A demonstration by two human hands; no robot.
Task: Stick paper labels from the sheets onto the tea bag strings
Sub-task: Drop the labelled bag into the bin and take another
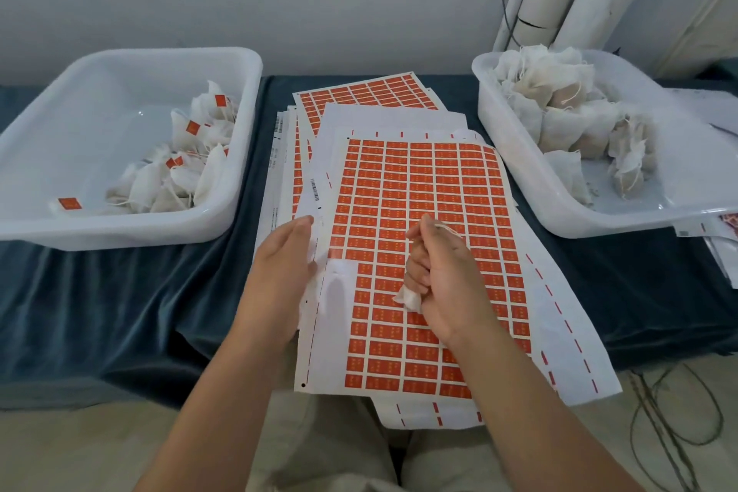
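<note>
Tea bag (pixel 409 298): clenched in the right hand (pixel 443 276) over the middle of the top label sheet (pixel 419 192); a white corner pokes out below the fist.
String (pixel 445 228): emerges at the top of the fist, by the thumb.
Left hand (pixel 285 272): fingers straight, lying on the sheet's left edge, gripping nothing.
Bare patch (pixel 337 280): lower left of the sheet, just beside the left hand.
Step, judged: peel an orange label bordering the patch, keep the string free and taut, and close the label squarely around it.
Left tub (pixel 239 172): labelled bags.
Right tub (pixel 559 208): unlabelled bags.
</note>
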